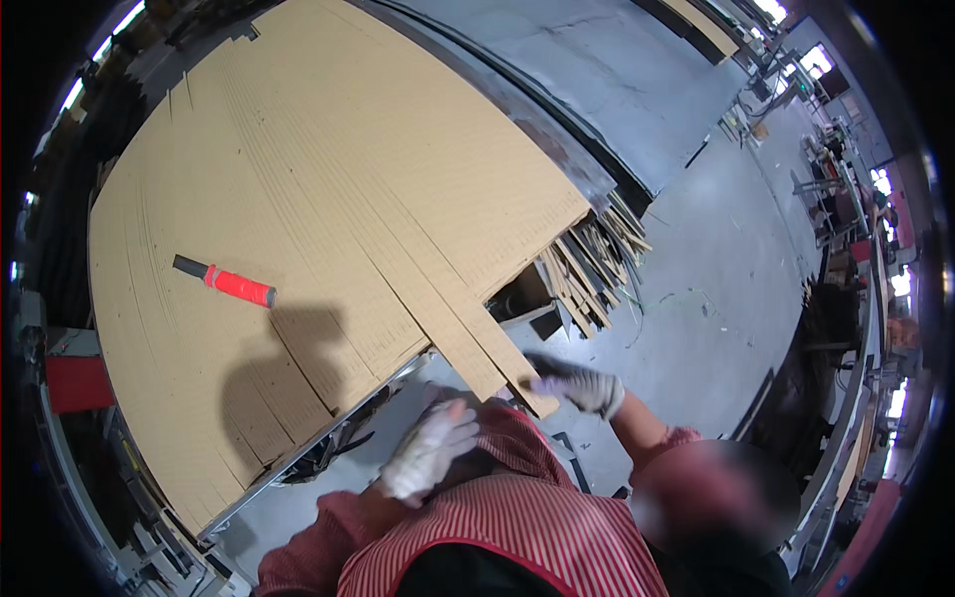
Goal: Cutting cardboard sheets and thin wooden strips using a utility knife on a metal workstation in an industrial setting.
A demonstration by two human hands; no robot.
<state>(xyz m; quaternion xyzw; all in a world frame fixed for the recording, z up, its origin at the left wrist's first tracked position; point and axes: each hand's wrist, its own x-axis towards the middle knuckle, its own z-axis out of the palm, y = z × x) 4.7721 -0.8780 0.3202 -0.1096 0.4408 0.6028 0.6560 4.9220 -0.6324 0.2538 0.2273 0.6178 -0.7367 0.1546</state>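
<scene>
The cardboard strip (512, 356) ends at the right hand's (589, 388) blurred fingertips; I can't tell their grip. The left hand (430, 453) hovers apart, fingers loosely open.

right hand (587, 387) motion-blurred; cardboard sheet (328, 129) cut off by top edge.

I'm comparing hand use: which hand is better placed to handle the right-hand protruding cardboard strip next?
Right, most likely: the right hand is at the cardboard strip's free end, though blurred; the left hand sits apart, to its left.

Red-and-white striped apron (537, 507), pale gloves (428, 456)
</scene>
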